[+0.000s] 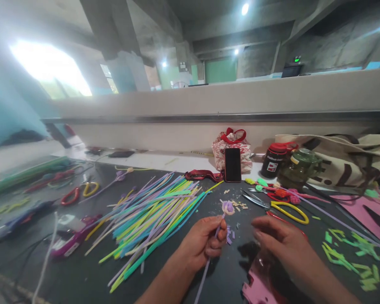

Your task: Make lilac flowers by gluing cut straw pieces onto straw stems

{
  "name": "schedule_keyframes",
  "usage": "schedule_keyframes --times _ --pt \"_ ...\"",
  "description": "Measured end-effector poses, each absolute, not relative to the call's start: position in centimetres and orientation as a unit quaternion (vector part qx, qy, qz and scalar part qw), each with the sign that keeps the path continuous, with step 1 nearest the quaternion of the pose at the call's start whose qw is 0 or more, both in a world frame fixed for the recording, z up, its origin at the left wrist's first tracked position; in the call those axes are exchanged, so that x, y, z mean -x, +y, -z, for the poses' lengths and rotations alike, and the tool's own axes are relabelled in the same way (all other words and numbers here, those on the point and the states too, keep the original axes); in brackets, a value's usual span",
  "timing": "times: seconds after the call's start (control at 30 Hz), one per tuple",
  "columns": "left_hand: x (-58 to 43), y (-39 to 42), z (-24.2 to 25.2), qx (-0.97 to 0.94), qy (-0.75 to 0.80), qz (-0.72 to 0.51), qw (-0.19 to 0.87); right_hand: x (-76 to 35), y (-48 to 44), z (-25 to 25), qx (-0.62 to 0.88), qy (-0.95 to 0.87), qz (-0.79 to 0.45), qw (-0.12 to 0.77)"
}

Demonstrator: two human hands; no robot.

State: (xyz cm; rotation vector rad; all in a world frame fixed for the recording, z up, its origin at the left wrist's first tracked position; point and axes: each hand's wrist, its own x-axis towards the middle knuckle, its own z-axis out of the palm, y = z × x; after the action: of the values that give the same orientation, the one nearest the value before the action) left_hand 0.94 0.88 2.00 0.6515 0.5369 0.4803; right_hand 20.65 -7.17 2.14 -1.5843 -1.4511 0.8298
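Observation:
My left hand (202, 242) is closed around a thin purple stem (205, 270) that ends in a small pink and purple rolled flower (227, 207) above my fingers. My right hand (280, 240) hovers just to the right, palm down, fingers curled loosely; I cannot see anything in it. A large heap of pastel sticks (152, 215) in yellow, green, blue and purple lies left of my left hand. Yellow-handled scissors (278, 207) lie just beyond my right hand.
A phone (232, 164) leans on a red patterned pouch (223, 147) at the back. Bottles (274, 160) and a canvas bag (351, 156) stand at the right. Green cut scraps (351, 253), pink sheets (259, 289), a glue gun (69, 240) and other scissors (79, 192) lie around.

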Motion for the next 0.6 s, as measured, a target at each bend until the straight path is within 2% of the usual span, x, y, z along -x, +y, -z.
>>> schedule_keyframes --times 0.13,0.33,0.6 --pt "-1.1 0.4 -2.0 -0.364 0.277 -0.209 0.864 -20.1 -5.8 -4.3 0.582 -0.598 -0.383 0.395" --pt "-1.3 -0.1 -2.1 -0.437 0.328 -0.225 0.807 -19.6 -5.0 -5.3 0.572 -0.604 -0.402 0.382" --pt "-1.5 -0.8 -2.7 -0.559 0.349 -0.205 0.723 -19.7 -6.1 -6.0 0.544 -0.691 -0.341 0.331"
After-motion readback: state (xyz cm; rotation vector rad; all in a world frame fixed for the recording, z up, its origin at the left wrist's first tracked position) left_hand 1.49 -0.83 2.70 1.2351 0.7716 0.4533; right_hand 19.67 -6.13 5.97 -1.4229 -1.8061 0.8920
